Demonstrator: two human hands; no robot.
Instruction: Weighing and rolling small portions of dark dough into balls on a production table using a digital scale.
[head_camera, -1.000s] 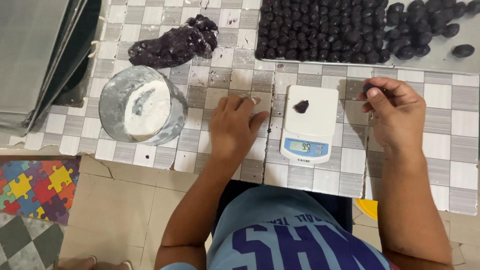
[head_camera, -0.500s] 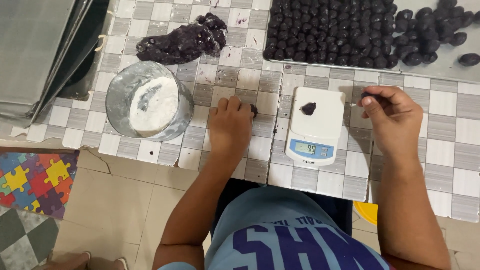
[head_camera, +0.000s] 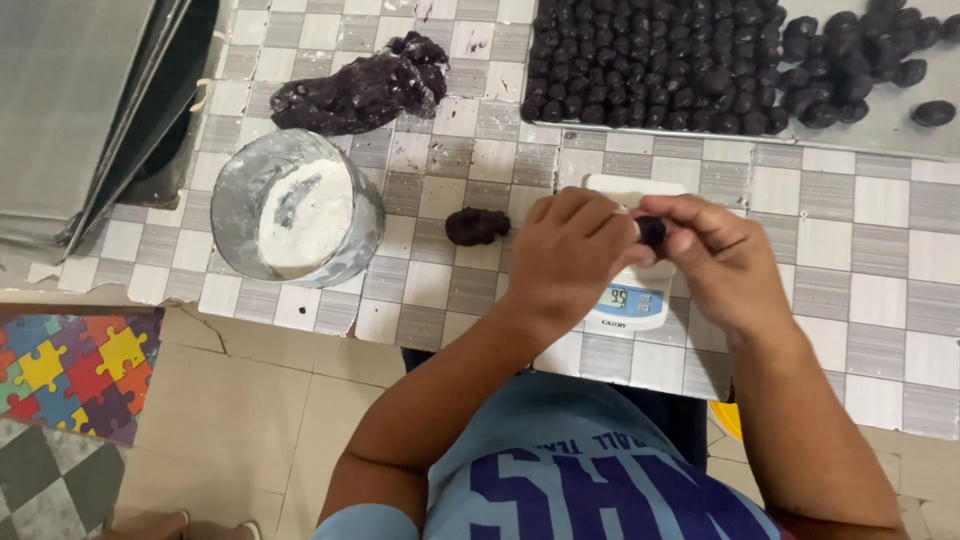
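Note:
Both hands meet above a small white kitchen scale (head_camera: 628, 300) on the tiled counter. My left hand (head_camera: 568, 250) and my right hand (head_camera: 715, 255) pinch one small dark purple dough piece (head_camera: 651, 231) between their fingertips, over the scale's plate. A second dark dough lump (head_camera: 476, 226) lies on the tiles just left of my left hand. The scale's plate is mostly hidden by my hands.
A metal bowl of white flour (head_camera: 297, 208) stands at the counter's front left. A large mass of dark dough (head_camera: 360, 88) lies behind it. A tray (head_camera: 890, 135) with several dark dough balls sits at the back right. Grey metal trays (head_camera: 70, 110) are stacked at left.
My left hand left a dough lump on the tiles and moved right to the scale. My right hand came in, and both now hold the piece that lay on the scale.

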